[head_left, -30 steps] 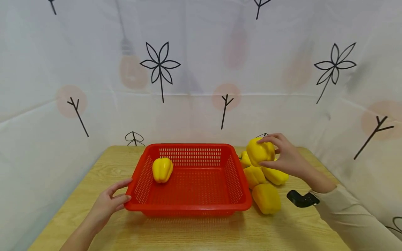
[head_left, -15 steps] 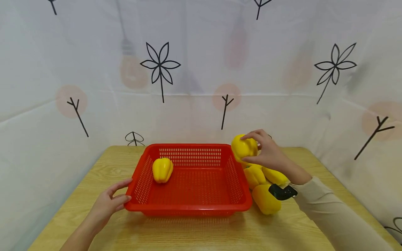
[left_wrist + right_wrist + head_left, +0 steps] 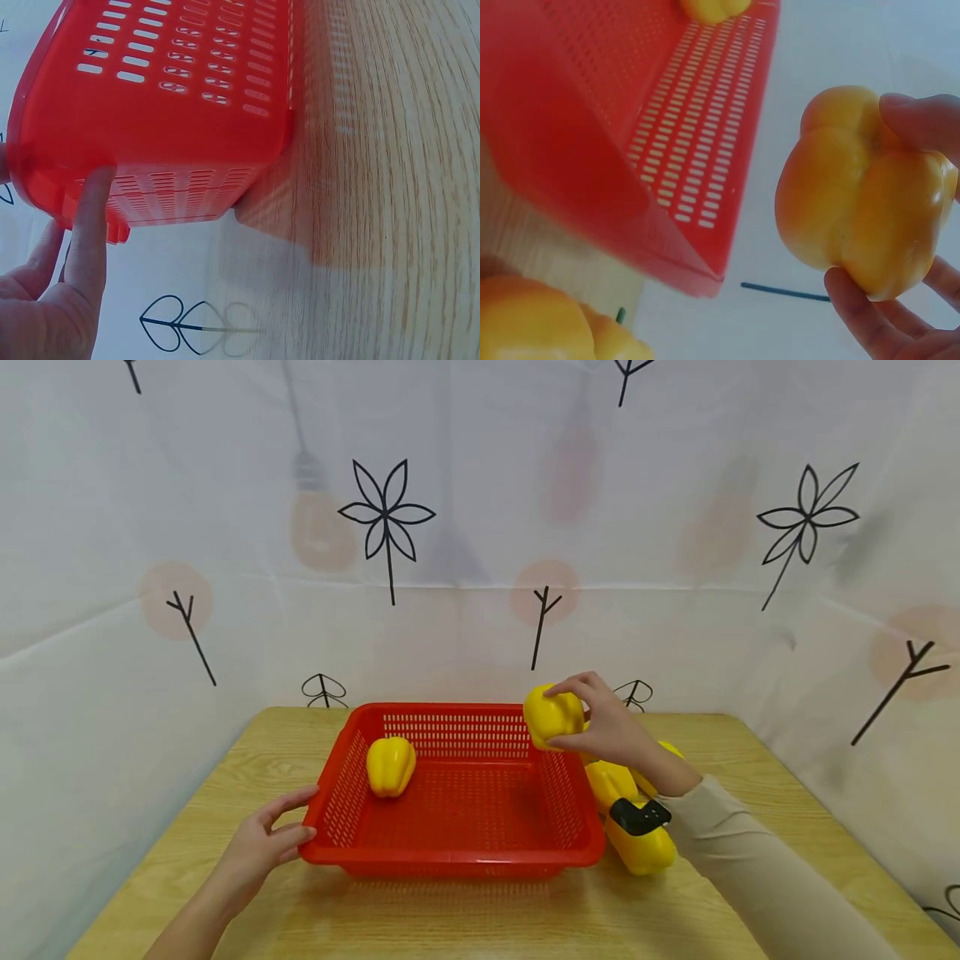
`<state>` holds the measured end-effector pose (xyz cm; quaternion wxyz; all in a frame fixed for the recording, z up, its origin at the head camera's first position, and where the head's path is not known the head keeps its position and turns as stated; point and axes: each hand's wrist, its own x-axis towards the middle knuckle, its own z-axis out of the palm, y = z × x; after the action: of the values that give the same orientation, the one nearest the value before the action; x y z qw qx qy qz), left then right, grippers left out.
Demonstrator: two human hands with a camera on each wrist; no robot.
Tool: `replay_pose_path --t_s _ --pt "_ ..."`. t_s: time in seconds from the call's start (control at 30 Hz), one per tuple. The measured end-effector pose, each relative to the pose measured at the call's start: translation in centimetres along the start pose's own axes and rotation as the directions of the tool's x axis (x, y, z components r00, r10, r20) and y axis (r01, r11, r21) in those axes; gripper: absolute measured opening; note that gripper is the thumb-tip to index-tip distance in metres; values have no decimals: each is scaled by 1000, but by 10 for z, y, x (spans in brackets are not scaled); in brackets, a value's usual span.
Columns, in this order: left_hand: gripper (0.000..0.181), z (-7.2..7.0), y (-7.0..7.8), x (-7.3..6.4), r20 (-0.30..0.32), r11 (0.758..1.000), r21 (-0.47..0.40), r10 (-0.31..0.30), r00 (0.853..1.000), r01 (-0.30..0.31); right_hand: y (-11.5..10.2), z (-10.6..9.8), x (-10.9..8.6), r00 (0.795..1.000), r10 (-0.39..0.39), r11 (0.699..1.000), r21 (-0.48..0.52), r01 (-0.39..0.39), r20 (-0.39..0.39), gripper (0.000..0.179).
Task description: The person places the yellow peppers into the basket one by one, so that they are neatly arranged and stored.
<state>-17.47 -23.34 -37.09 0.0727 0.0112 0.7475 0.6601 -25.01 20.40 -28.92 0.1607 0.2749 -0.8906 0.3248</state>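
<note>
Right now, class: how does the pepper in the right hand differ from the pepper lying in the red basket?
The held pepper is lifted above the basket's right wall, pinched by the right hand; the basket pepper rests untouched on the basket floor, near the left wall. Both are yellow bell peppers of similar size.

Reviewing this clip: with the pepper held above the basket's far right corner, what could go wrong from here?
1. The right hand holds the yellow pepper only by fingertips; it might slip and hit the red basket rim instead of landing inside.
2. The left hand merely touches the basket's left edge with straight fingers, so a dropped pepper could shove the basket across the table.
3. The sleeve passes over the loose peppers beside the basket and may roll them.
</note>
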Motion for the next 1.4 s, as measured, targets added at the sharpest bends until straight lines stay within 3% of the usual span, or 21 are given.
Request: replay_pose_path --t_s 0.63,1.4 --pt "63 2 0 0 -24 1000 0 -15 1000 15 -6 35 22 1000 -22 997 68 21 22 52" --pt "63 2 2 0 -28 1000 5 -21 999 21 -9 79 46 997 12 995 96 -20 83 51"
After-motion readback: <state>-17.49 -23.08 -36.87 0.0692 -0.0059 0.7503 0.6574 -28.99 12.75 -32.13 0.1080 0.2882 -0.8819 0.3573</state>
